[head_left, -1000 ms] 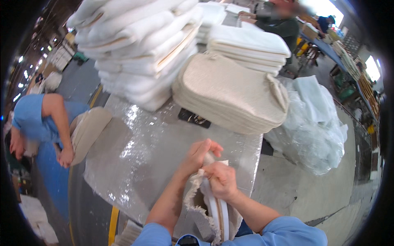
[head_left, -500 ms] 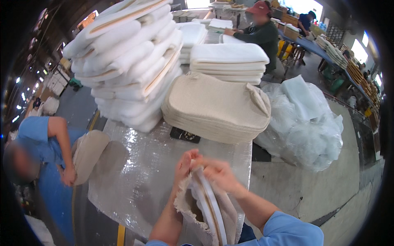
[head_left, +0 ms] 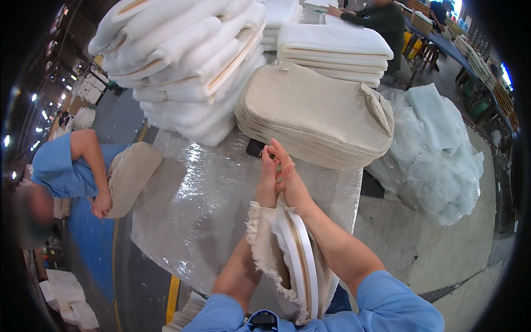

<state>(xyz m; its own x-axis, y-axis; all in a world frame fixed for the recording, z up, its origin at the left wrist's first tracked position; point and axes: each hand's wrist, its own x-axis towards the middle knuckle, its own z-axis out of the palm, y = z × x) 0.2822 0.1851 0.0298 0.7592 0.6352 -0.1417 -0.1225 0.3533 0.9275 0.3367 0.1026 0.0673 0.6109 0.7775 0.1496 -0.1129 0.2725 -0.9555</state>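
Observation:
A beige fabric cushion cover (head_left: 260, 243) with a frayed edge stands upright in front of me. Its open side shows a white cushion pad (head_left: 303, 254) with a tan stripe along its edge. My left hand (head_left: 267, 180) and my right hand (head_left: 292, 182) are pressed close together at the cover's far end, its tip between them. Their fingers are closed and point away from me, the fingertips meeting around a small dark spot that I cannot make out. Beyond them lies a stack of beige cushion covers (head_left: 315, 105), partly over a black item (head_left: 254, 148).
The table (head_left: 182, 232) is wrapped in shiny plastic. A tall pile of white padding (head_left: 182, 72) stands at the far left, folded white pads (head_left: 334, 47) behind the covers. A clear plastic bag (head_left: 437, 171) bulges at the right. At the left, a co-worker (head_left: 66, 160) handles a beige cushion (head_left: 133, 174).
Both hands have moved farther out and come together, with fingers stretched forward. The right hand no longer pulls at the cover's edge. The view has tilted down and shifted left.

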